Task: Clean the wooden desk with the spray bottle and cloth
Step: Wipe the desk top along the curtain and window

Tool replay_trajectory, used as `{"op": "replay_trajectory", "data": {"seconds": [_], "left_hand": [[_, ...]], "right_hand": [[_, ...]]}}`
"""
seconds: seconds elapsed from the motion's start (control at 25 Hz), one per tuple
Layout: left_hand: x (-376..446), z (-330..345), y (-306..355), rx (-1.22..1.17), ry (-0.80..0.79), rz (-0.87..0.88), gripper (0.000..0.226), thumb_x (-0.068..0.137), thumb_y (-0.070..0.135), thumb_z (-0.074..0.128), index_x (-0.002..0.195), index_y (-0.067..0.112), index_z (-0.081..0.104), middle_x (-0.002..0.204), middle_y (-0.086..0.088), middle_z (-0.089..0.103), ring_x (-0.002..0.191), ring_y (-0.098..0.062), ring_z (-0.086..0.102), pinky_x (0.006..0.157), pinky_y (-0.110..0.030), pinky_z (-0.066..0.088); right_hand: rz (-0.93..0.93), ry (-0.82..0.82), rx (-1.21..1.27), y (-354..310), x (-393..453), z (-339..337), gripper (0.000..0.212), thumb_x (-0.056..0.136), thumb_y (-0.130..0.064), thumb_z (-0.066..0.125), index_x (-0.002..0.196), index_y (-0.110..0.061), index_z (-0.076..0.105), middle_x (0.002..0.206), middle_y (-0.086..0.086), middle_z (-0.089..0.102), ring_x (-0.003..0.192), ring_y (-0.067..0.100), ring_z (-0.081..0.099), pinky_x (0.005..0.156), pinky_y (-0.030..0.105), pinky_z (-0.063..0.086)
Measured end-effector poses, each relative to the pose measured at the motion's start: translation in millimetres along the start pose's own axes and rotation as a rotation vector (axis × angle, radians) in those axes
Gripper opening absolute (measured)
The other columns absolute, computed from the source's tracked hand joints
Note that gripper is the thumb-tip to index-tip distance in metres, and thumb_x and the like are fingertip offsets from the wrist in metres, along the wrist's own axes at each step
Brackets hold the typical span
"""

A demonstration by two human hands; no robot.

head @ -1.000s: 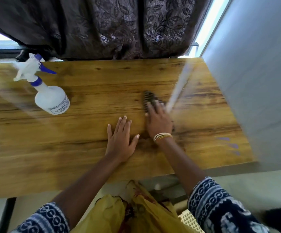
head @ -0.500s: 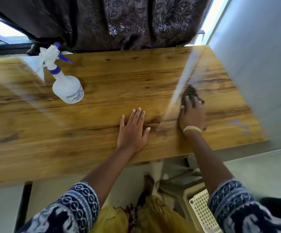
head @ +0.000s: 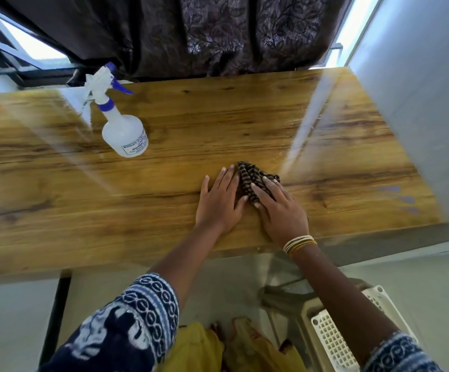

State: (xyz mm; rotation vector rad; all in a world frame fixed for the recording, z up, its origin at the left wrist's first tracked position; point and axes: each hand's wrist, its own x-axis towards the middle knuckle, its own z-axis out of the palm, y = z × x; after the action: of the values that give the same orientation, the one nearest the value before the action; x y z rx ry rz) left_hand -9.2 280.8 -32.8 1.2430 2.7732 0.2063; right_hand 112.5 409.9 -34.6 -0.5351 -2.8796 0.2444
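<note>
both hands point(head: 219, 204) point(head: 281, 210) flat, fingers straight

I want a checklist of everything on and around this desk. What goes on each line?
Surface: wooden desk, glossy, streaked with window glare.
Job's things: spray bottle stands upright at back left, untouched; striped cloth bunched near the front.
Clutter: nothing seen.
Grippers: right hand presses flat on the cloth; left hand lies flat beside it, fingertips at the cloth's edge.
Cables: nothing seen.
Surroundings: dark curtain behind, wall on the right, white plastic stool below.
</note>
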Motion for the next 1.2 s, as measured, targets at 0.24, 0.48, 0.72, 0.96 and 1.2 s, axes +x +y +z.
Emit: {"op": "replay_trajectory", "data": {"seconds": [0.24,0.48,0.72,0.96,1.2], "left_hand": [[-1,-2,3,0.029,-0.045,-0.022,0.062,0.101,0.047,0.017,0.156,0.021,0.004,0.165,0.003,-0.002,0.151,-0.015,-0.004,0.121,-0.05,0.004],[-3,0,27,0.037,-0.133,-0.194,0.061,0.103,0.045,0.012,0.155,0.021,-0.009,0.163,0.002,-0.015,0.15,-0.019,-0.012,0.12,-0.054,-0.001],[-12,16,58,-0.005,0.073,-0.364,0.059,0.102,0.042,0.019,0.156,0.019,0.01,0.164,-0.001,0.007,0.151,-0.022,0.004,0.121,-0.051,0.011],[-13,14,56,0.0,0.086,-0.361,0.058,0.102,0.04,0.022,0.155,0.019,0.017,0.164,0.0,0.014,0.151,-0.021,0.009,0.119,-0.051,0.013],[-13,17,55,0.005,0.097,-0.369,0.057,0.102,0.041,0.021,0.155,0.021,0.017,0.164,0.002,0.013,0.151,-0.018,0.008,0.12,-0.049,0.013]], "right_hand": [[0.2,0.036,-0.037,139,-1,-36,0.045,0.095,-0.035,0.042,0.139,-0.025,0.048,0.146,0.013,0.044,0.119,0.04,0.051,0.098,0.049,0.045],[0.547,0.096,-0.077,248,-42,-73,0.054,0.094,-0.037,0.033,0.142,-0.015,0.044,0.149,0.019,0.038,0.135,0.039,0.037,0.109,0.05,0.031],[0.888,0.06,0.027,167,-28,-53,0.053,0.1,-0.025,0.032,0.15,-0.011,0.027,0.156,0.018,0.022,0.144,0.036,0.018,0.117,0.045,0.015],[-0.266,-0.224,0.11,62,-7,-39,0.047,0.099,-0.029,0.04,0.146,-0.029,0.039,0.156,0.003,0.03,0.143,0.027,0.028,0.114,0.046,0.031],[0.258,-0.033,0.015,234,31,-56,0.047,0.095,-0.033,0.043,0.143,-0.031,0.041,0.153,0.005,0.035,0.129,0.033,0.046,0.102,0.047,0.044]]}}
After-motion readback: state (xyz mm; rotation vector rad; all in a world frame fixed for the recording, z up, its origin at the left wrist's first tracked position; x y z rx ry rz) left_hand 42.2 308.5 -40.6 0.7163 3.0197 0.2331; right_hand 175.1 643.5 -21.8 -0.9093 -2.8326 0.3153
